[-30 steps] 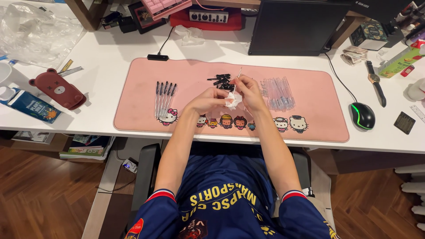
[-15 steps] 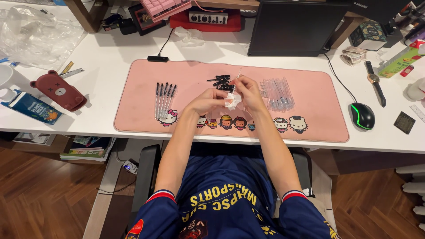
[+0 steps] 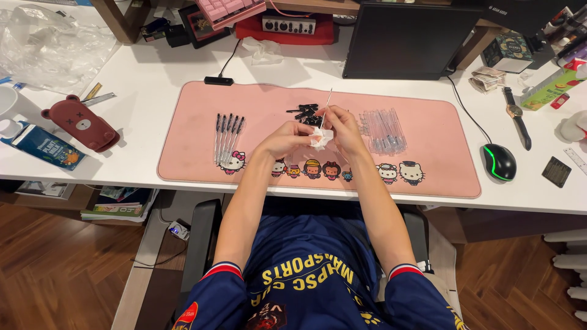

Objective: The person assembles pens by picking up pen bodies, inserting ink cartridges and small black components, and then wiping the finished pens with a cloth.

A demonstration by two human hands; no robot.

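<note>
1. A crumpled white tissue (image 3: 320,138) is pinched between the left hand (image 3: 286,139) and the right hand (image 3: 344,129), above the middle of the pink rectangular desk mat (image 3: 257,104), slightly toward its near edge.
2. The grip of the left hand is pressed together on the tissue; the grip of the right hand is closed on the tissue and, it seems, on a thin pale pen refill (image 3: 326,106) that rises from it toward the far edge of the mat.
3. The step in hand is judged to be the wiping of that thin refill. It is done well if the tissue is kept wrapped fully round the rod, the rod is supported close to the tissue so that it does not bend, and the wiping is done over the mat rather than the white desk (image 3: 153,79).
4. A row of dark assembled pens (image 3: 227,135) is laid side by side toward the left end of the mat; a heap of small black pen parts (image 3: 304,112) lies just beyond the hands; a batch of clear plastic pen barrels (image 3: 382,129) lies just to the right of the right hand.
5. As for containers: a dark red bear-shaped pencil case (image 3: 79,126) lies near the desk's left edge, zipped, its contents hidden. A crumpled clear plastic bag (image 3: 52,46) sits in the far left corner; what it holds cannot be told.
</note>
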